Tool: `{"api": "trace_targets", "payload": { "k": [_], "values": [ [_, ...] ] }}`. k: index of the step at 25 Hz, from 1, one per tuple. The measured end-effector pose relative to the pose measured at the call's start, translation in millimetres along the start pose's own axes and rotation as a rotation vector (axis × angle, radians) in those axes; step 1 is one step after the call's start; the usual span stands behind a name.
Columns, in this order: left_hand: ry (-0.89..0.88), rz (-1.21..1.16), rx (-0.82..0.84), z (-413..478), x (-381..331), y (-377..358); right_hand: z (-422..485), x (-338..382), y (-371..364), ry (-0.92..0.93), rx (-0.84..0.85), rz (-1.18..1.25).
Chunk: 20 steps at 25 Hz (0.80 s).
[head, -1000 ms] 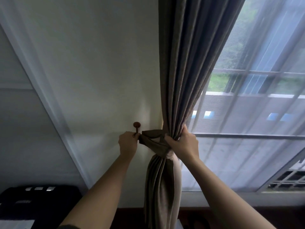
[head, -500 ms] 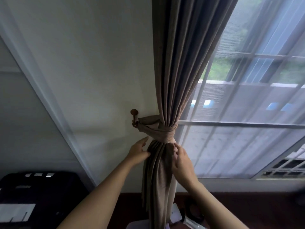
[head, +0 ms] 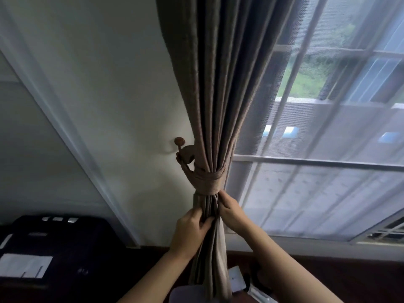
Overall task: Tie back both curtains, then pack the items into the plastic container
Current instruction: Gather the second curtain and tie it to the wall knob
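Where the brown curtain (head: 214,95) is gathered by its tieback (head: 206,179), looped onto a wall hook (head: 180,143), the folds just below are clamped by the left hand (head: 189,231) and right hand (head: 232,212). A sheer curtain (head: 317,182) veils the window. Below, a dark printer (head: 56,241) and what may be small packets (head: 237,278) are dimly made out, partly cut off.

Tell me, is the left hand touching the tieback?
Apart. The head view shows the left hand gripping the curtain below the tieback, with bare folds between them.
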<state>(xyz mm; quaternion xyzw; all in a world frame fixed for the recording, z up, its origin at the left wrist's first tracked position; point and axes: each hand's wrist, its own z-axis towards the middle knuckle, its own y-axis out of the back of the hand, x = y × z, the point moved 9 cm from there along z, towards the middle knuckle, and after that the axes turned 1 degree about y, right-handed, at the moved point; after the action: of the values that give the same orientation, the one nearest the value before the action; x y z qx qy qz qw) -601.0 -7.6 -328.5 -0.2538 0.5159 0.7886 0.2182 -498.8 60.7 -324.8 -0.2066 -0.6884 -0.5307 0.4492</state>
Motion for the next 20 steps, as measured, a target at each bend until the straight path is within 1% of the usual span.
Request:
{"api": "trace_targets", "payload": {
  "k": [2, 4, 6, 7, 8, 9, 10, 11, 12, 13, 15, 16, 18, 20],
  "values": [
    [-0.01, 0.091, -0.055, 4.6, 2.8, -0.2, 15.4, 5.4, -4.4, 0.03, 0.036, -0.069],
    [0.03, 0.14, -0.044, 21.7, 8.3, -3.0, 34.4, 8.5, -2.1, 0.028, 0.03, -0.178],
    [0.075, 0.146, 0.001, 32.5, 11.6, -5.8, 46.0, 5.9, 9.8, 0.024, -0.036, -0.325],
    [0.08, 0.115, 0.02, 32.6, 12.2, -5.3, 43.0, 3.7, 18.2, 0.023, -0.112, -0.361],
    [0.08, 0.077, 0.02, 30.3, 13.7, -2.3, 34.6, 0.4, 24.9, 0.031, -0.197, -0.329],
    [0.085, 0.038, 0.014, 27.1, 17.5, 1.6, 21.6, -2.7, 28.2, 0.053, -0.259, -0.237],
    [0.095, 0.006, 0.019, 23.9, 22.5, 4.8, 7.6, -7.5, 26.0, 0.082, -0.272, -0.129],
    [0.119, -0.016, 0.057, 22.4, 28.0, 5.3, -4.0, -9.5, 19.1, 0.11, -0.231, -0.049],
    [0.166, -0.036, 0.131, 22.5, 34.9, 1.1, -10.2, -10.7, 8.8, 0.122, -0.155, -0.035],
    [0.216, -0.05, 0.231, 23.7, 40.2, -6.9, -10.3, -12.1, -1.5, 0.118, -0.08, -0.089],
    [0.236, 0.013, 0.411, 25.4, 46.6, -24.8, 4.1, -11.5, -11.9, 0.091, -0.018, -0.285],
    [0.215, 0.074, 0.447, 27.1, 48.0, -26.6, 12.5, -9.7, -15.0, 0.077, -0.006, -0.365],
    [0.188, 0.166, 0.445, 33.7, 57.9, -19.3, 23.8, -7.9, -19.0, 0.046, 0.041, -0.479],
    [0.197, 0.229, 0.419, 37.7, 72.2, -10.8, 26.5, -12.2, -17.3, 0.017, 0.041, -0.501]
  ]
}}
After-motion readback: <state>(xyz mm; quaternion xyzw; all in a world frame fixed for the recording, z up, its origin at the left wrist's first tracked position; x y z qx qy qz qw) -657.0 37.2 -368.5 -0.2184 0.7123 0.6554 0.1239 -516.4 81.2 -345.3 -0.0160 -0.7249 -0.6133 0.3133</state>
